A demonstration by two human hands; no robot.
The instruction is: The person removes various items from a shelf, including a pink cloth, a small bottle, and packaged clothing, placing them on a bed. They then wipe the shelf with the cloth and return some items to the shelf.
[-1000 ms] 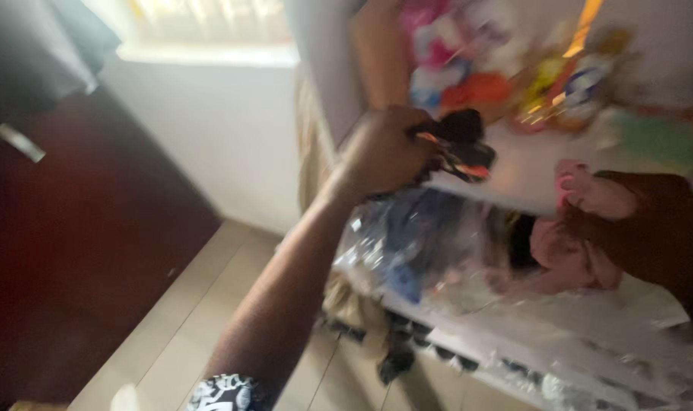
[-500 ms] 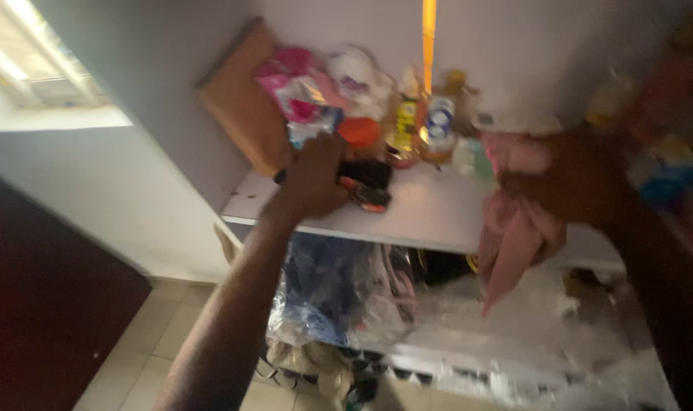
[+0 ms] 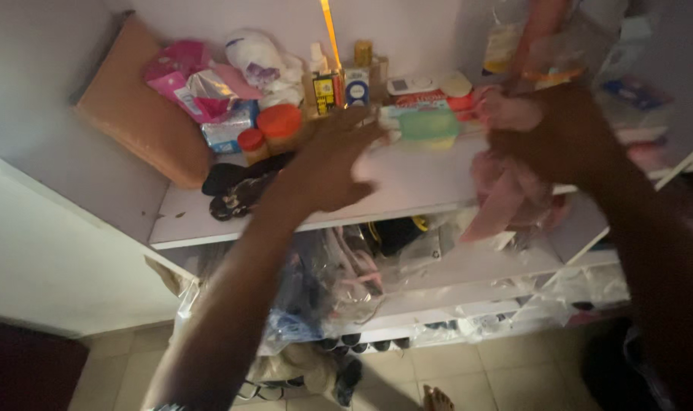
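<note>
**Mia:** What are the hands doing?

**Sam:** The left hand (image 3: 335,164) is in the middle of the frame, spread wide and flat over the white shelf (image 3: 407,186). It holds nothing. The right hand (image 3: 567,141) is at the upper right, closed around a pink cloth (image 3: 506,194). The cloth hangs down past the front edge of the shelf.

**Mia:** Could something go wrong?

**Sam:** I think so. The shelf is crowded at the back. There are orange-lidded jars (image 3: 274,129), small bottles (image 3: 335,80) and a green tub (image 3: 429,123), all close together. The open hand is just beside them. A bump could tip a jar, and it might roll off the edge.

**Mia:** And the cloth?

**Sam:** It dangles loose. It could drag over the tub or catch on something. The picture is blurry there, so I can't tell how tight the grip is.

**Mia:** What is that dark thing at the left of the shelf?

**Sam:** A black sandal (image 3: 236,186), lying near the front edge. It looks like it could slide off with a nudge.

**Mia:** What about the room?

**Sam:** A brown board (image 3: 137,122) leans at the upper left. Below the shelf are clear plastic bags (image 3: 324,281) stuffed full. The tiled floor (image 3: 483,377) is at the bottom, with shoes (image 3: 301,377) on it. The light is dim.
</note>
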